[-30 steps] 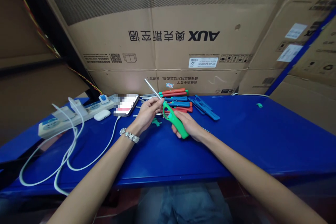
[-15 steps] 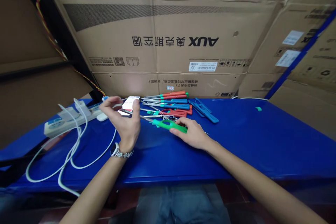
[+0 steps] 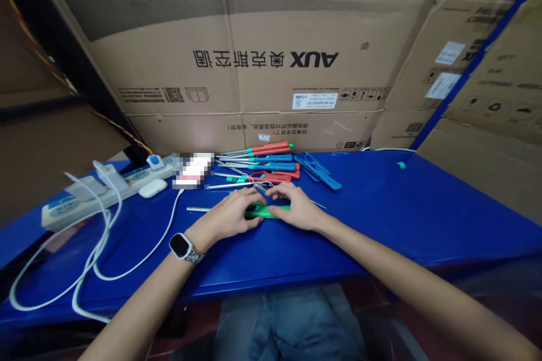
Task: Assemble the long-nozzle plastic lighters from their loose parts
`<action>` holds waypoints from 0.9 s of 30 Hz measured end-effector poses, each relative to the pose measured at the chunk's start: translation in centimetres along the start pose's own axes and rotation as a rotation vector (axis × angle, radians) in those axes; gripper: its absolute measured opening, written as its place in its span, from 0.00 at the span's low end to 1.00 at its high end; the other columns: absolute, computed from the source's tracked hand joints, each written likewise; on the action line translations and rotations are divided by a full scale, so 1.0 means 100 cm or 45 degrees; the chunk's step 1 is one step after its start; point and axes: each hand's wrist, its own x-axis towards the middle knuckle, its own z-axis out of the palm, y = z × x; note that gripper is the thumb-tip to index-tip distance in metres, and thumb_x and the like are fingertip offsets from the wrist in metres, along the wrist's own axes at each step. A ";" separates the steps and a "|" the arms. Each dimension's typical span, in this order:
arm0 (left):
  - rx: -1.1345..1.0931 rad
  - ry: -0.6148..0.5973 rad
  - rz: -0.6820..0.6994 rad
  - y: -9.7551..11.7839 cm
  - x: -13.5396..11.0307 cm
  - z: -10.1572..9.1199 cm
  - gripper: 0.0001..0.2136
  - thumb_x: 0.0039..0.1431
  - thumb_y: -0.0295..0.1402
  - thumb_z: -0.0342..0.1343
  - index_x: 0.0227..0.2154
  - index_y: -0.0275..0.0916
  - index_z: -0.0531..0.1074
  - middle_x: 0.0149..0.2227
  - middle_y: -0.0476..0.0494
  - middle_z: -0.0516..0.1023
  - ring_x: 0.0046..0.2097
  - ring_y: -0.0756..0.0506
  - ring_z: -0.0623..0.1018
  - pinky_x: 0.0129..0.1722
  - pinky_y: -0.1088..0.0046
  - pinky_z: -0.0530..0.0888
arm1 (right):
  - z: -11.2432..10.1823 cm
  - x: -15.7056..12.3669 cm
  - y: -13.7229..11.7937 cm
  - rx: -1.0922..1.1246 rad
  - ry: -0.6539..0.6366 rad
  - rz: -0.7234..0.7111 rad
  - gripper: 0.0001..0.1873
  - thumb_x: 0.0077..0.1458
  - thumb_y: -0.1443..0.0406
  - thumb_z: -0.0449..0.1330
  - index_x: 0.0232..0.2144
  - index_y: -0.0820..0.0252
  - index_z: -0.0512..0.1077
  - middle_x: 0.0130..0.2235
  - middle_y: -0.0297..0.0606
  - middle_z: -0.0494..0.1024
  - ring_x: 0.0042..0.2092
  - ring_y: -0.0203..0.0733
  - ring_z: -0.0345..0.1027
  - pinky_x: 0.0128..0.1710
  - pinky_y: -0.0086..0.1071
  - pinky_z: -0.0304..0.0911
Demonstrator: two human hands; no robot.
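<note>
A long-neck lighter with a green handle (image 3: pixel 266 212) lies low over the blue tabletop, its metal tube (image 3: pixel 197 209) pointing left. My left hand (image 3: pixel 231 214) is closed around the front of the handle, covering where the tube joins it. On the rear part of the handle, my right hand (image 3: pixel 298 208) rests with thumb and bent fingers gripping it. Just behind the hands are thin wires and small metal parts (image 3: pixel 265 185), partly hidden by my fingers. Farther back lie several lighters with red handles (image 3: pixel 271 150) and blue handles (image 3: pixel 275 167), tubes to the left.
Blue handle shells (image 3: pixel 318 172) lie to the right of the lighters. A phone (image 3: pixel 195 170), a white earbud case (image 3: pixel 153 188) and a power strip (image 3: pixel 55 217) with looping white cables (image 3: pixel 101 234) occupy the left. A cardboard wall (image 3: pixel 254 22) stands behind. A small green piece (image 3: pixel 400 164) lies right.
My left hand has come down and right from near the tube's tip onto the green handle. The lighter has levelled and sunk toward the table. The view has shifted slightly.
</note>
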 end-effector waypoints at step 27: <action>-0.318 0.311 0.098 0.000 0.032 0.004 0.11 0.62 0.40 0.55 0.35 0.39 0.78 0.32 0.44 0.80 0.33 0.45 0.76 0.34 0.72 0.68 | -0.026 0.022 0.007 0.660 0.126 0.514 0.07 0.47 0.65 0.63 0.31 0.62 0.74 0.21 0.29 0.71 0.19 0.29 0.59 0.18 0.24 0.52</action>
